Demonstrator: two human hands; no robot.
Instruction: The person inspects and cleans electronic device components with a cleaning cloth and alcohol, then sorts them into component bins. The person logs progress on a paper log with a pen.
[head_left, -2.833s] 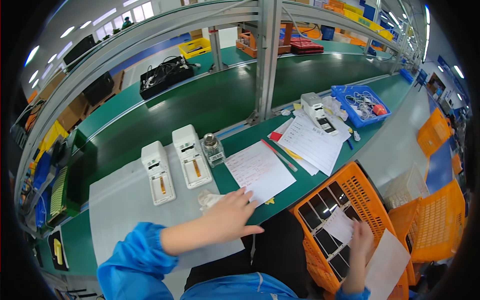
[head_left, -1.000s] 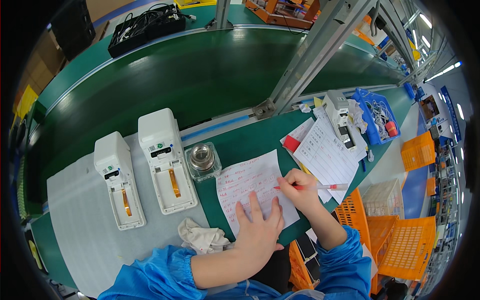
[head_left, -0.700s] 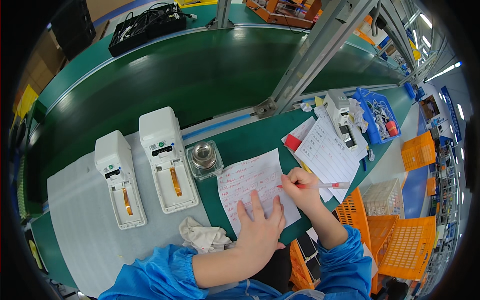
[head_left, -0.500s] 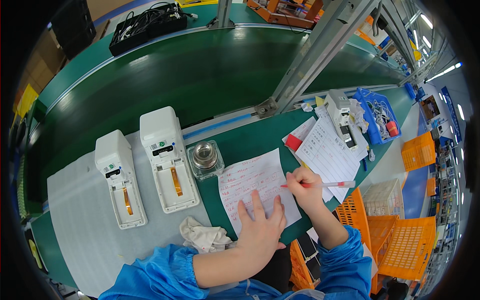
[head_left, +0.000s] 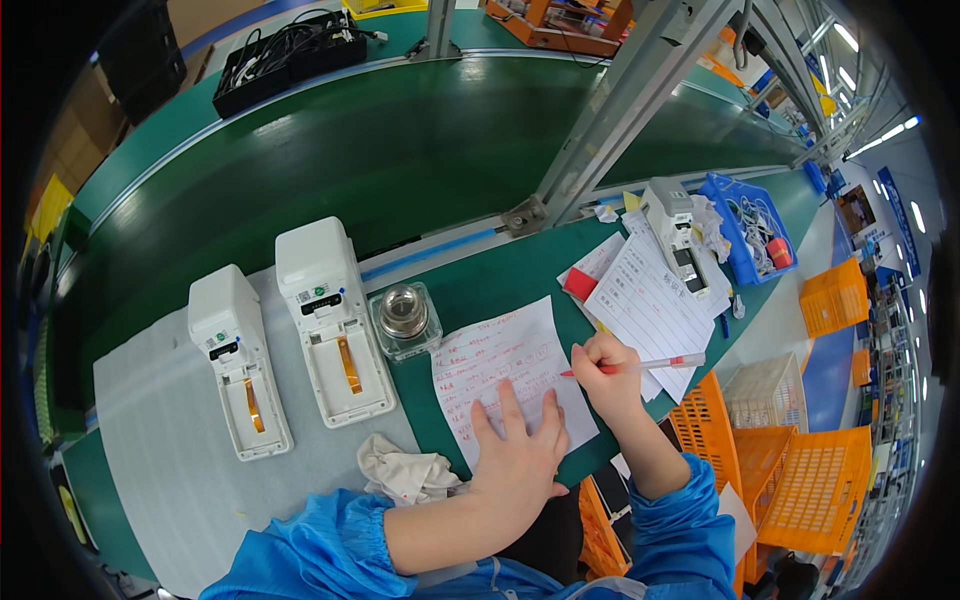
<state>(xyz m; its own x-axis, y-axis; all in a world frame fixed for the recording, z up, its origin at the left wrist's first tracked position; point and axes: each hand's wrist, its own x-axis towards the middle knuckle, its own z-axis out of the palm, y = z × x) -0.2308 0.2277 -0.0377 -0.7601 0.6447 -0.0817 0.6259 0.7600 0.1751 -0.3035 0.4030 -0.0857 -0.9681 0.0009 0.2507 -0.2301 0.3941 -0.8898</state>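
My left hand (head_left: 518, 455) lies with fingers spread on a white sheet of paper (head_left: 470, 365) covered in red handwriting. In my right hand (head_left: 608, 380) is a red pen (head_left: 655, 364), gripped near its tip, which points at the right part of that sheet. Left of the paper stands a clear glass jar with a metal top (head_left: 404, 313). Two white device housings, a larger one (head_left: 335, 330) and a smaller one (head_left: 240, 365), rest on a pale mat, each with an orange ribbon cable showing in its open recess.
A crumpled white cloth (head_left: 405, 470) lies near my left forearm. Printed forms (head_left: 640, 300), a grey-white device (head_left: 672, 235) and a blue basket of cables (head_left: 755, 225) occupy the right end. A metal post (head_left: 630, 110) rises beside the green conveyor (head_left: 400, 150). Orange crates (head_left: 815, 490) stand lower right.
The view has shifted slightly. My left hand stays spread on the paper, and the pen remains in my right hand at nearly the same spot on the sheet.
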